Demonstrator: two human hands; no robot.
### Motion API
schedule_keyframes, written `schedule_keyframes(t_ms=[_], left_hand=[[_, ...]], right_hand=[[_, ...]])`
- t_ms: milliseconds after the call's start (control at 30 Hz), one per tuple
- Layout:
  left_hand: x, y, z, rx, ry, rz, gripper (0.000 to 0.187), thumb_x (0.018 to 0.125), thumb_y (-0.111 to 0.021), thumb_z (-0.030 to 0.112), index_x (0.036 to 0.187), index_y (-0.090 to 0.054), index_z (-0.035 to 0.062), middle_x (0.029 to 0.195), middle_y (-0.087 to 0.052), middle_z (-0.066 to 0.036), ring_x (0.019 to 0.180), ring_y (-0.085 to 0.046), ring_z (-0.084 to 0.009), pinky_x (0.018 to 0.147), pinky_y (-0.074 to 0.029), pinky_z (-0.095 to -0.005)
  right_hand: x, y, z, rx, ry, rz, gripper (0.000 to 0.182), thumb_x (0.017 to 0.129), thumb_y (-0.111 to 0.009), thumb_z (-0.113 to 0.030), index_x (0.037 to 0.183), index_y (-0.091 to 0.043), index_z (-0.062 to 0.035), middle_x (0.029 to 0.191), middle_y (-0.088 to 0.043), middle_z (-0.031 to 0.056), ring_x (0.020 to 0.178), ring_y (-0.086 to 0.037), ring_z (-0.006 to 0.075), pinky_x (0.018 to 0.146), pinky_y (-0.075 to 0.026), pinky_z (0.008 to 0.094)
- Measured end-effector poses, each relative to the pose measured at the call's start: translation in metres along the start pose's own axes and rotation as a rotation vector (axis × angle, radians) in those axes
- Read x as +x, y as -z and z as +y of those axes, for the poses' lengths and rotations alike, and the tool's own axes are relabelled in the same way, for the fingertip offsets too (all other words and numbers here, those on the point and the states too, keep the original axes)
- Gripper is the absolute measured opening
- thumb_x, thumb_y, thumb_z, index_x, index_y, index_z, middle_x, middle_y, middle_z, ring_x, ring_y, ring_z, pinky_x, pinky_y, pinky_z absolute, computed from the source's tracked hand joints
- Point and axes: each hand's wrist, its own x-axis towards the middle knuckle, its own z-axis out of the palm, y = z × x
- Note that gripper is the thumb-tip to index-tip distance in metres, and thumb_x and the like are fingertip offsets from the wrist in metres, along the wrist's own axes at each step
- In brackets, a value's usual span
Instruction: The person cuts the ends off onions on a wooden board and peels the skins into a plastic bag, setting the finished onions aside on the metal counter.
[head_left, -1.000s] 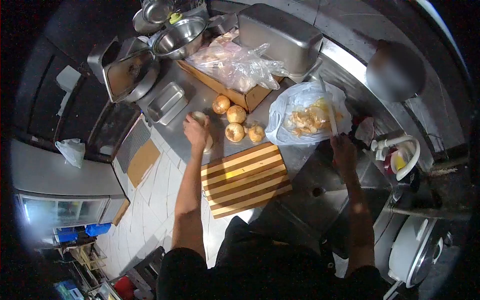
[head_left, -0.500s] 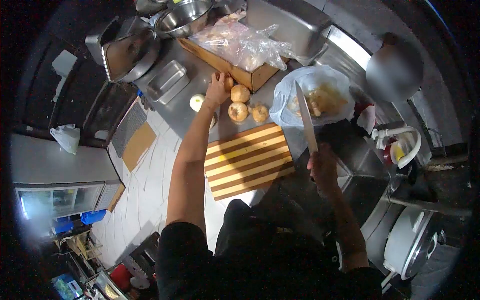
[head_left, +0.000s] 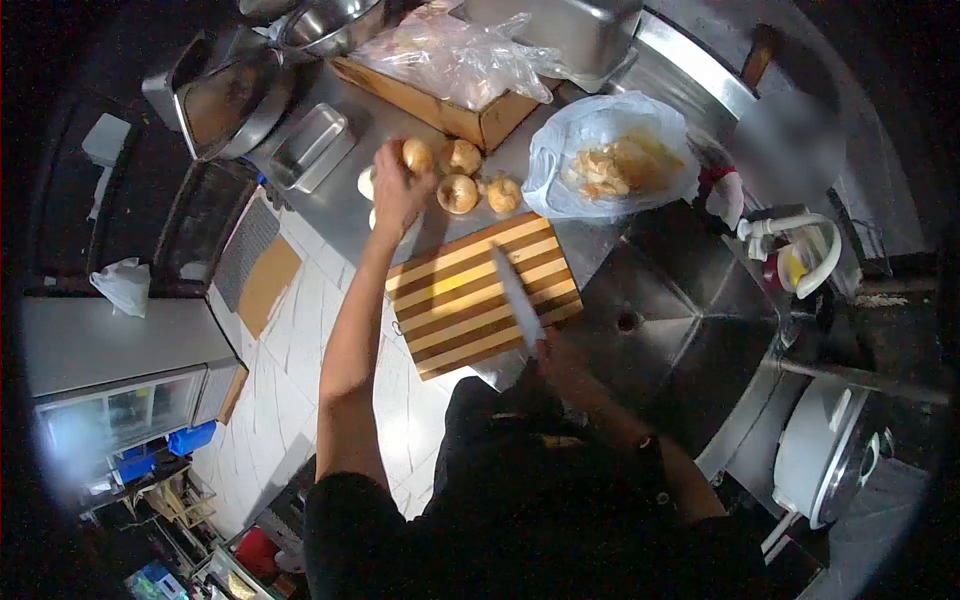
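1. A white plastic bag (head_left: pixel 610 150) lies open on the steel counter (head_left: pixel 345 215) beyond the striped cutting board (head_left: pixel 480 295); it holds pale yellow-brown onion peelings (head_left: pixel 615 170).
2. A wooden crate (head_left: pixel 440 105) behind the onions carries a crumpled clear plastic bag (head_left: pixel 455 55); what is in it cannot be made out.
3. A small rectangular steel pan (head_left: pixel 310 148) and a larger steel pan (head_left: pixel 215 95) sit at the counter's left; a steel bowl (head_left: pixel 330 25) stands at the top edge. Their contents cannot be told.
4. The left hand (head_left: pixel 398 190) has its fingers clamped round an unpeeled onion (head_left: pixel 417 155), just beside three more onions (head_left: pixel 460 180) on the counter. A peeled onion (head_left: pixel 368 183) lies next to the hand.
5. The right hand (head_left: pixel 560 365) is closed on the handle of a knife (head_left: pixel 518 300), the blade lying over the board.
6. Half a second ago the knife was raised upright near the bag; now it is low across the board, and the left hand has an onion in its grasp.
7. No writing is legible.
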Motion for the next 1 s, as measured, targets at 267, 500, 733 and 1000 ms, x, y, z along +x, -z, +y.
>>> schedule_keyframes(t_ms=[267,500,733,1000], left_hand=[[-0.167,0.009,0.082,-0.72,0.766,-0.337,0.052,0.088,-0.056,0.028,0.129,-0.035,0.002,0.12,-0.05,-0.018,0.11,-0.049,-0.0248,0.093,-0.04,-0.0345],[-0.195,-0.015,0.096,-0.16,0.445,-0.24,0.057,0.085,-0.059,0.035,0.125,-0.037,0.0001,0.108,-0.045,-0.023,0.097,-0.051,-0.0394,0.083,-0.043,-0.0426],[-0.2,-0.014,0.092,-0.104,0.373,-0.11,0.043,0.094,-0.041,0.033,0.121,-0.041,-0.0011,0.106,-0.048,-0.024,0.1,-0.049,-0.0367,0.09,-0.038,-0.0414],[-0.213,-0.01,0.072,-0.426,0.552,-0.136,0.046,0.098,-0.028,0.034,0.125,-0.038,-0.001,0.113,-0.049,-0.023,0.107,-0.048,-0.0326,0.092,-0.037,-0.0381]], right_hand=[[-0.014,0.035,-0.028,-0.117,-0.034,0.004,0.012,0.09,-0.046,-0.017,0.091,-0.045,-0.0046,0.066,-0.057,0.0199,0.06,-0.058,0.0393,0.049,-0.043,0.0483],[-0.012,0.029,-0.056,-0.194,0.159,0.112,0.011,0.088,-0.051,-0.015,0.09,-0.047,-0.005,0.054,-0.054,0.016,0.048,-0.056,0.0347,0.043,-0.044,0.0444],[0.001,-0.002,-0.036,-0.206,0.245,0.166,0.017,0.088,-0.05,-0.016,0.097,-0.047,-0.0029,0.052,-0.053,0.0163,0.045,-0.056,0.032,0.039,-0.043,0.0413],[-0.001,0.015,-0.054,-0.176,0.045,-0.098,0.022,0.089,-0.047,-0.02,0.101,-0.043,-0.0028,0.059,-0.057,0.0169,0.054,-0.059,0.0351,0.047,-0.046,0.0464]])
